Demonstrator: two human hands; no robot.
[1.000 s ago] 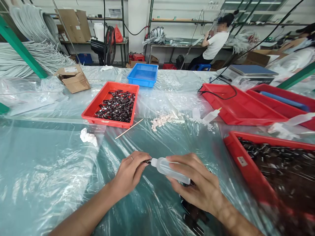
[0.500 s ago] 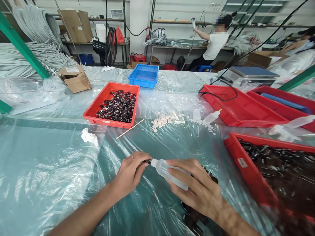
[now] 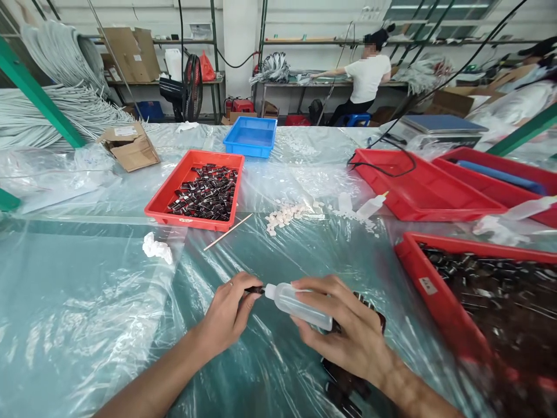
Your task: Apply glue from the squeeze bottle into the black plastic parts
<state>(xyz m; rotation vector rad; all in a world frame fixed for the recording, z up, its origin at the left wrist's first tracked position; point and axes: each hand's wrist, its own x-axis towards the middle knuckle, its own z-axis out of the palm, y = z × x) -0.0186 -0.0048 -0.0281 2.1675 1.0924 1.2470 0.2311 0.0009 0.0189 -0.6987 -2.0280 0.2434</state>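
Observation:
Between the thumb and fingers of my left hand (image 3: pixel 230 307) is a small dark part (image 3: pixel 254 289). My right hand (image 3: pixel 348 325) is closed round a translucent squeeze bottle (image 3: pixel 300 305), tilted so its white nozzle end touches or nearly touches the dark part. More dark parts (image 3: pixel 342 397) lie on the plastic-covered table beneath my right hand, partly hidden by it. Beyond my hands, a red tray (image 3: pixel 152 210) holds many small dark pieces. At the right, a larger red tray (image 3: pixel 429 285) holds more dark parts.
A thin stick (image 3: pixel 228 232), crumpled tissue (image 3: pixel 157 248), pale chips (image 3: pixel 285 217) and another bottle (image 3: pixel 371 206) lie on the table. Farther back are a blue tray (image 3: pixel 250 152), stacked red trays (image 3: pixel 426 186) and an open carton (image 3: pixel 130 148). A person (image 3: pixel 365 75) sits across the room.
The dark part shows more between my left fingers, and the bottle is slightly more level. The person across the room has lowered a raised arm toward the bench.

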